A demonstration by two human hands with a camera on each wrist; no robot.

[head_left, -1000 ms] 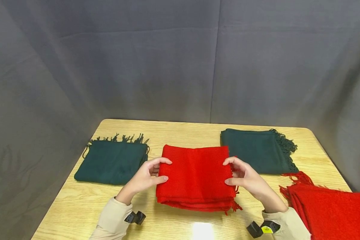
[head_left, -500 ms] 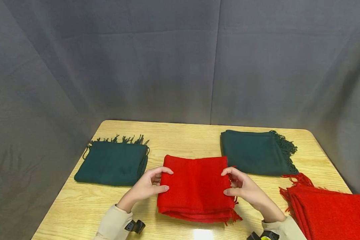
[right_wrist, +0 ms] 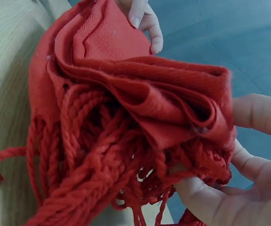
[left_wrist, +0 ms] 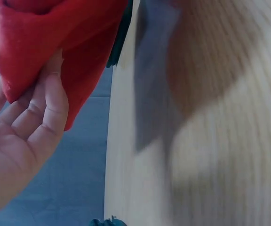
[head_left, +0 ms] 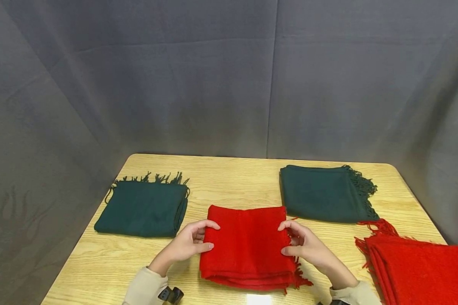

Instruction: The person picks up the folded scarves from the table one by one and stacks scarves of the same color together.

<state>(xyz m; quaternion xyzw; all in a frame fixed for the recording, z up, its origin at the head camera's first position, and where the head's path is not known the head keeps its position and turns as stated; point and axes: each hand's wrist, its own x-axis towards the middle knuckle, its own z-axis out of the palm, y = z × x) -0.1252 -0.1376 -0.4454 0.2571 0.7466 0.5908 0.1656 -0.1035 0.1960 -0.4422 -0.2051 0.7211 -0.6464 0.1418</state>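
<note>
Between my two hands is a folded red scarf (head_left: 248,245), held above the table near its front middle. My left hand (head_left: 189,241) grips its left side, thumb on the near face and some fingers behind, as the left wrist view shows under the cloth (left_wrist: 79,61). On the other side my right hand (head_left: 304,242) pinches the right edge. Twisted red fringe (right_wrist: 98,165) hangs from that end in the right wrist view, where the folded layers (right_wrist: 173,99) show edge-on. The fingers behind the scarf are partly hidden in the head view.
A folded dark green scarf (head_left: 143,207) lies at the left of the wooden table (head_left: 229,178), fringe toward the back. Another green scarf (head_left: 320,192) lies at the back right. A second red scarf (head_left: 423,271) lies at the front right. Grey cloth (head_left: 213,84) hangs behind the table.
Both hands have brought the red scarf lower in the head view, toward the front of the table. Their hold on it looks the same. The other scarves have stayed put.
</note>
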